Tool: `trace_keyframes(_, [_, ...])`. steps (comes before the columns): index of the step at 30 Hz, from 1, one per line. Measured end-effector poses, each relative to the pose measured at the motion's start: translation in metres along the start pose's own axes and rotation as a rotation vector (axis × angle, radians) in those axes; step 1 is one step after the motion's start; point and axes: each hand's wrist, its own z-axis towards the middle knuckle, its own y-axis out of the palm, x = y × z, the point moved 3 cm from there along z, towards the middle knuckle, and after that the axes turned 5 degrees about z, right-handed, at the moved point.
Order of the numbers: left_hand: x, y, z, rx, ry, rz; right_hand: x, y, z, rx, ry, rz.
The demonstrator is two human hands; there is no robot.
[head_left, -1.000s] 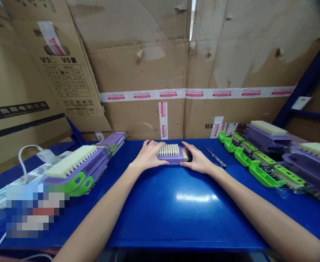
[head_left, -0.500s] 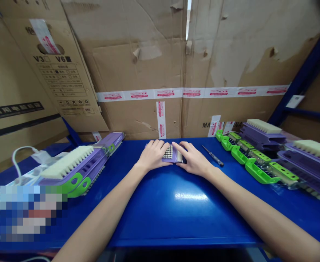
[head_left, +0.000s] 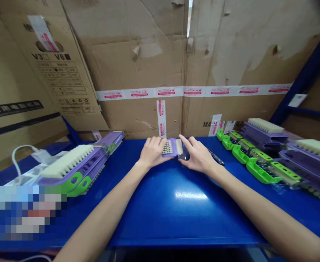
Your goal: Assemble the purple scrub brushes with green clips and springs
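- One small purple plastic brush block with rows of pale bristles [head_left: 167, 147], at the far middle of the blue glossy desk [head_left: 154, 211], between the two hands; bristles face up.
- One left hand [head_left: 154, 152], closed over the block's left end, fingers curled across the top, thumb along the near side.
- One right hand [head_left: 198, 154], thumb and forefinger spread wide astride the clear plastic piece [head_left: 184, 153] at the block's right end; whether it grips that piece cannot be told.
- One slim dark screwdriver-like tool [head_left: 217, 158], lying just beyond the right hand, partly hidden by it.
- One row of bright green curved plastic parts [head_left: 262, 173], right side of the desk; beside it, a row of clear plastic pieces with perforated lime-green tops [head_left: 287, 170].
- Two larger purple plastic units topped with cream bristles [head_left: 267, 139] [head_left: 304, 165], far right.
- One stack of purple vented units with green looped ends and cream bristles [head_left: 87, 167], left side.
- One white cable [head_left: 15, 160], far left, near a pixelated patch.
- Brown cardboard panels with red-and-white printed tape [head_left: 138, 116], standing behind the desk.
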Motion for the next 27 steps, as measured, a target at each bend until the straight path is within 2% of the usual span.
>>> trace_keyframes(3, [-0.022,-0.003,-0.007,0.067,-0.144,0.021,0.012,-0.004,-0.003,0.088,0.091,0.112])
trace_keyframes(7, [-0.036,-0.001,-0.015,0.023,-0.091,0.057,0.017,-0.001,-0.005,0.158,0.14,0.149])
trace_keyframes(14, [-0.011,0.006,-0.01,-0.053,0.074,0.06,0.014,0.022,-0.007,-0.075,0.239,0.064])
trace_keyframes(22, [-0.005,0.006,-0.008,-0.081,0.031,0.032,0.033,0.03,-0.01,-0.132,0.354,0.069])
trace_keyframes(27, [-0.003,0.006,-0.007,-0.11,-0.021,0.075,0.032,0.025,-0.01,-0.176,0.355,-0.011])
